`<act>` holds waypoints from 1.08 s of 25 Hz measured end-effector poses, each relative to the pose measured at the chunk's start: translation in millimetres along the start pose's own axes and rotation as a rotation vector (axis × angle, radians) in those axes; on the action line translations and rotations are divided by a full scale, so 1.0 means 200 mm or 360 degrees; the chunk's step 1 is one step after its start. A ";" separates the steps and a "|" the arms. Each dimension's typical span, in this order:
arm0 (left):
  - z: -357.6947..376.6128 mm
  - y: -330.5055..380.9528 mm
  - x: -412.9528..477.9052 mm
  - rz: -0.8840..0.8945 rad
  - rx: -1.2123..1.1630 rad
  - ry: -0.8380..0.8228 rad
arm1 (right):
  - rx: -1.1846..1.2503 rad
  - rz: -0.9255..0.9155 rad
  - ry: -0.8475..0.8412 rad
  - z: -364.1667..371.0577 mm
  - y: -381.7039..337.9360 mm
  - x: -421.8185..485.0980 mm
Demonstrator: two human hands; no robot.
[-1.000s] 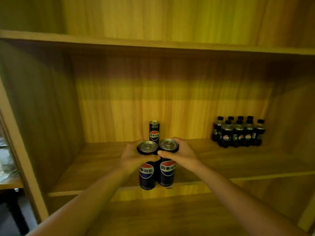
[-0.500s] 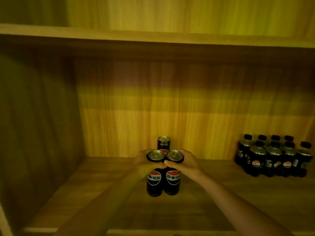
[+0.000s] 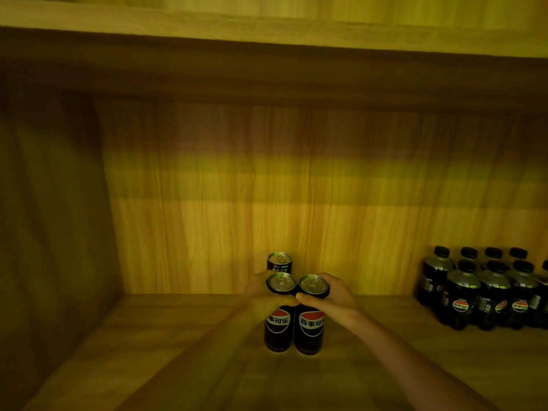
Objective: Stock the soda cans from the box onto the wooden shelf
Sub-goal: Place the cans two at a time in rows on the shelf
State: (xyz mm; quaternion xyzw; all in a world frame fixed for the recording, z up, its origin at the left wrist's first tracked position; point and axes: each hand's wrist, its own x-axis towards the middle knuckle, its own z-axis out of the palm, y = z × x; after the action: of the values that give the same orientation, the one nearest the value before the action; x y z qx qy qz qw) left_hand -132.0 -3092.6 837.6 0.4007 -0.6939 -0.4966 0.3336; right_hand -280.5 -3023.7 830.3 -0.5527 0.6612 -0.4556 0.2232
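Observation:
Two tall black soda cans with red, white and blue logos stand side by side on the wooden shelf (image 3: 166, 345). My left hand (image 3: 261, 295) grips the top of the left can (image 3: 278, 324). My right hand (image 3: 335, 295) grips the top of the right can (image 3: 310, 330). The two cans touch each other, and their bottoms look to be resting on the shelf board. A third can (image 3: 280, 261) stands just behind them near the back wall, only its top showing. The box is not in view.
A pack of several small black soda bottles (image 3: 486, 292) stands at the right of the same shelf. The left side wall (image 3: 53, 218) and the shelf board above (image 3: 267, 37) close in the compartment. Bare shelf lies left of the cans.
Both hands carried the two cans from the shelf's front edge deeper in, close to the third can. The camera moved closer and the cans now sit low on the board.

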 end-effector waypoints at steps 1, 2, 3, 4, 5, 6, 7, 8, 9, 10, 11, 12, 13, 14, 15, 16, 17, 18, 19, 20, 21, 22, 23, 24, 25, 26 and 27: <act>0.00 -0.01 0.01 -0.0003 -0.0019 0.0004 | 0.0005 0.0005 0.0000 0.00 0.01 0.01; 0.01 -0.02 0.01 0.0001 -0.0041 0.0003 | 0.0015 0.0014 0.0002 0.00 0.02 0.02; 0.02 -0.03 0.01 0.0006 -0.0065 0.0004 | 0.0039 0.0034 -0.0005 0.01 0.02 0.02; 0.02 -0.04 0.01 0.0019 -0.0081 0.0011 | 0.0080 0.0054 -0.0028 0.01 0.03 0.02; 0.04 -0.05 -0.01 0.0032 -0.0082 0.0034 | 0.0140 0.0074 -0.0066 0.01 0.04 0.01; 0.04 -0.05 -0.02 0.0051 -0.0075 0.0069 | 0.0215 0.0092 -0.0119 0.01 0.06 0.00; 0.04 -0.07 -0.04 0.0058 -0.0076 0.0102 | 0.0289 0.0122 -0.0160 0.01 0.08 -0.01; 0.04 -0.09 -0.05 0.0049 -0.0107 0.0113 | 0.0345 0.0158 -0.0188 0.02 0.12 -0.03; 0.04 -0.12 -0.07 0.0023 -0.0168 0.0098 | 0.0355 0.0209 -0.0202 0.03 0.17 -0.06; 0.04 -0.16 -0.10 -0.0030 -0.0230 0.0062 | 0.0337 0.0253 -0.0226 0.06 0.21 -0.09; 0.04 -0.20 -0.12 -0.0094 -0.0260 0.0003 | 0.0309 0.0276 -0.0263 0.09 0.25 -0.12; 0.05 -0.25 -0.15 -0.0154 -0.0222 -0.0061 | 0.0277 0.0274 -0.0294 0.13 0.29 -0.14; 0.06 -0.29 -0.16 -0.0197 -0.0113 -0.0109 | 0.0250 0.0263 -0.0290 0.16 0.32 -0.16; 0.08 -0.33 -0.17 -0.0214 0.0065 -0.0121 | 0.0238 0.0250 -0.0238 0.19 0.35 -0.17; 0.10 -0.36 -0.17 -0.0208 0.0265 -0.0096 | 0.0249 0.0240 -0.0149 0.21 0.38 -0.17; 0.11 -0.37 -0.17 -0.0184 0.0444 -0.0044 | 0.0272 0.0211 -0.0065 0.23 0.41 -0.16; 0.12 -0.39 -0.16 -0.0161 0.0560 0.0011 | 0.0270 0.0181 -0.0009 0.25 0.44 -0.14; 0.13 -0.40 -0.15 -0.0138 0.0613 0.0064 | 0.0251 0.0140 0.0028 0.26 0.45 -0.13; 0.13 -0.41 -0.14 -0.0120 0.0626 0.0117 | 0.0221 0.0118 0.0061 0.27 0.45 -0.13; 0.14 -0.42 -0.13 -0.0103 0.0625 0.0169 | 0.0191 0.0098 0.0099 0.27 0.45 -0.12; 0.15 -0.42 -0.12 -0.0093 0.0632 0.0216 | 0.0158 0.0087 0.0132 0.27 0.45 -0.12; 0.15 -0.43 -0.11 -0.0096 0.0651 0.0252 | 0.0105 0.0088 0.0146 0.27 0.44 -0.12; 0.16 -0.43 -0.10 -0.0092 0.0681 0.0282 | 0.0038 0.0095 0.0151 0.27 0.43 -0.11; 0.16 -0.44 -0.10 -0.0093 0.0714 0.0300 | -0.0006 0.0103 0.0153 0.28 0.44 -0.11; 0.16 -0.45 -0.09 -0.0086 0.0746 0.0313 | -0.0008 0.0129 0.0148 0.28 0.45 -0.11; 0.16 -0.45 -0.08 -0.0067 0.0769 0.0326 | -0.0019 0.0147 0.0154 0.29 0.47 -0.10; 0.16 -0.46 -0.08 -0.0044 0.0785 0.0341 | -0.0043 0.0157 0.0165 0.29 0.48 -0.09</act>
State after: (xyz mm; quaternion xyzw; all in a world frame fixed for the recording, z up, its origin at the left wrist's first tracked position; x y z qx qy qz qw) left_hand -132.2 -3081.5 739.4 0.5296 -0.7492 -0.2718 0.2905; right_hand -279.0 -3030.3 715.9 -0.4980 0.7045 -0.4629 0.2035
